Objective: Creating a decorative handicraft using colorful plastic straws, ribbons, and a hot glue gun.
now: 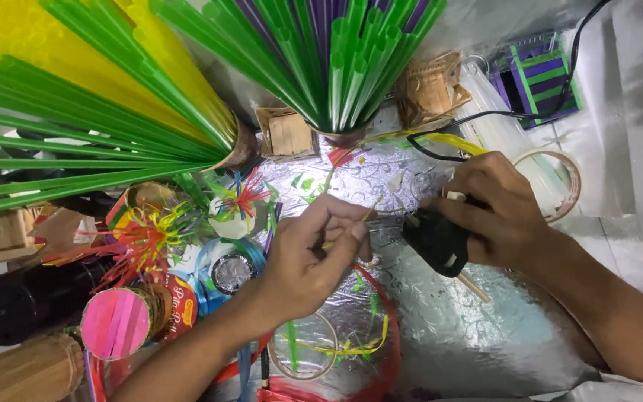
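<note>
At centre frame, the left hand [314, 257] pinches a thin yellow straw strip [370, 212] between thumb and fingers [347, 223], holding its tip at the nozzle of a black hot glue gun [434, 240], which the right hand [496, 216] grips, fingers wrapped tight around its body. The work appears to be at the gluing stage; the next move seems to call for a steady squeeze and exact tip placement. Bundles of green straws [336, 59] fan across the top, above a foil-covered tabletop [470, 327]; a tape roll [563, 182] lies at right.
</note>
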